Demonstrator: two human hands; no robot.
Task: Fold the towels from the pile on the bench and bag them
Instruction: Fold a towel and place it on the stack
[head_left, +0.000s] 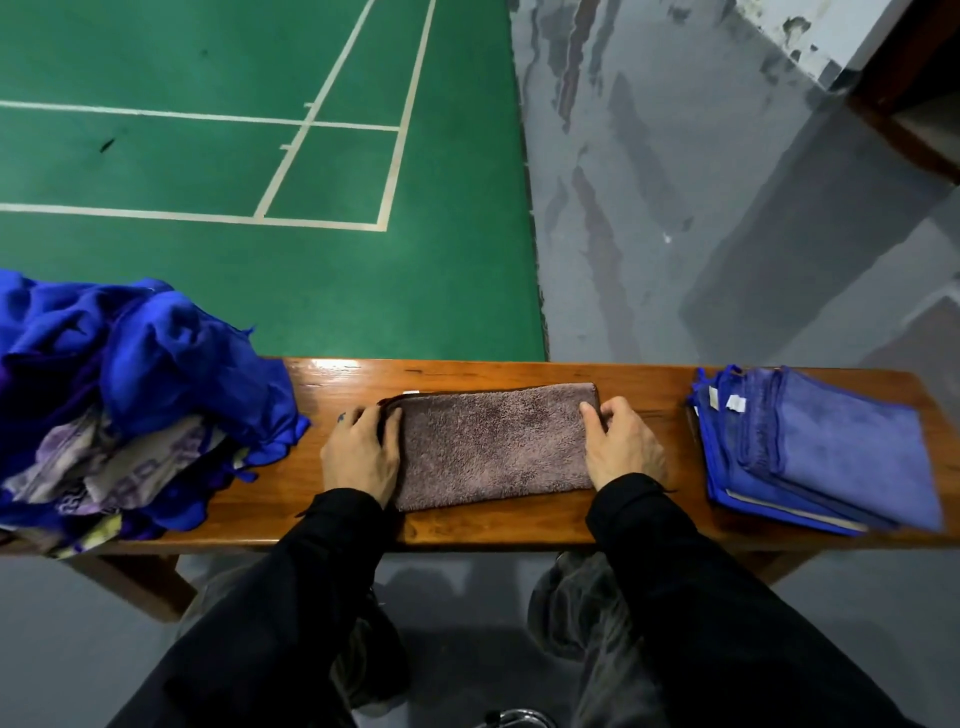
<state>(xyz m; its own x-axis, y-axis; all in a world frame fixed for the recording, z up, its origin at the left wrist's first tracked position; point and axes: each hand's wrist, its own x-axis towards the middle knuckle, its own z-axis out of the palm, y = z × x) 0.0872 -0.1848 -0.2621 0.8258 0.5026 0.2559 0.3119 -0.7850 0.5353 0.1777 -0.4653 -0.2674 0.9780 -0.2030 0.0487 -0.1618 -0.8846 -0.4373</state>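
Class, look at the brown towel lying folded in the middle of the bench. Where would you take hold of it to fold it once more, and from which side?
Grip the brown towel at its two short ends, one hand from each side. It lies flat as a long strip along the bench, and the left hand and right hand already rest there.

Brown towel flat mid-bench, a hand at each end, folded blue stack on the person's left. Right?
Not quite. The head view shows the folded blue stack on the person's right; the loose pile is on the left. The brown towel lies mid-bench, left hand and right hand at its ends.
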